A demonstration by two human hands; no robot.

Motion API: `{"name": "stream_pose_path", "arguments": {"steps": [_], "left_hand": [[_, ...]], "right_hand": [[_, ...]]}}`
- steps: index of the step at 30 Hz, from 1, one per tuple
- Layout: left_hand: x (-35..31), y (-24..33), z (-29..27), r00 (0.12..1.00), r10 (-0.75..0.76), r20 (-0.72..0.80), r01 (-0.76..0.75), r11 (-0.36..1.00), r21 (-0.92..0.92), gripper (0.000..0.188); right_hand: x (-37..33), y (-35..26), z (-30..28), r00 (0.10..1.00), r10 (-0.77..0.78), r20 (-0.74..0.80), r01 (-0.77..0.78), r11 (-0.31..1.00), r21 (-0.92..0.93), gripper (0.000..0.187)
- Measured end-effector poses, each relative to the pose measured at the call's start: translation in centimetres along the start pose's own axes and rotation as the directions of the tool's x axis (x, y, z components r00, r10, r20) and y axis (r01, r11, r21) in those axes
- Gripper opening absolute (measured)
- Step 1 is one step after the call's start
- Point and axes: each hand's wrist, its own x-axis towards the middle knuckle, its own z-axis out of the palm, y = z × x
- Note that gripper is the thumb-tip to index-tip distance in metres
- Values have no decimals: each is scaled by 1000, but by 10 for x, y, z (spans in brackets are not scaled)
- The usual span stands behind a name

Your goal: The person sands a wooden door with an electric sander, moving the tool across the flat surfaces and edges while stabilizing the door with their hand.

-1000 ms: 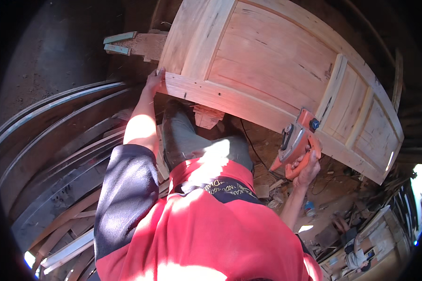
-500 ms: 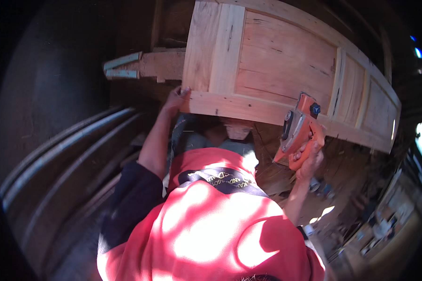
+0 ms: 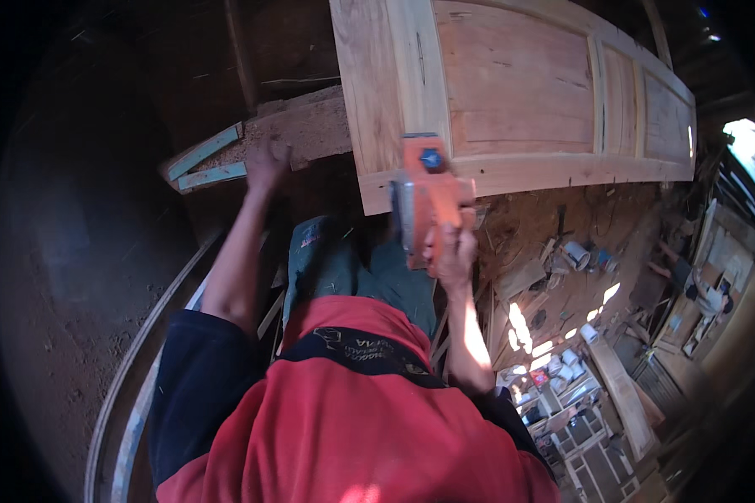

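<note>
One right hand (image 3: 453, 251) grips an orange planer (image 3: 425, 189) against the wooden door (image 3: 512, 92); the blurred left hand (image 3: 266, 163) seems open, empty.

a dusty wooden support (image 3: 306, 126) carries the panelled door's (image 3: 512, 84) near end; wood offcuts (image 3: 524, 277) litter the dirt floor (image 3: 554, 222) below.

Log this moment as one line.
right hand: grips orange planer at door edge | left hand: free, off door

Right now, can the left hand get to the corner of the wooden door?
Probably yes. The left hand hangs in the air just left of the wooden door, with nothing between them. The right hand holds the orange planer at the door's near edge, clear of that path.
</note>
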Motion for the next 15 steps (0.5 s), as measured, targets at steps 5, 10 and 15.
{"name": "stream_pose_path", "arguments": {"steps": [5,10,15], "left_hand": [[71,-48,-38,975,-119,186,19,885,465,103],[69,-74,-10,945,-76,319,-63,913,403,110],[58,-68,-13,939,-64,339,-85,909,408,113]], "right_hand": [[-10,31,56,993,-49,107,50,999,-9,50],[-41,75,58,983,-153,103,170,969,-179,46],[-28,65,66,981,-145,129,165,973,-160,46]]}}
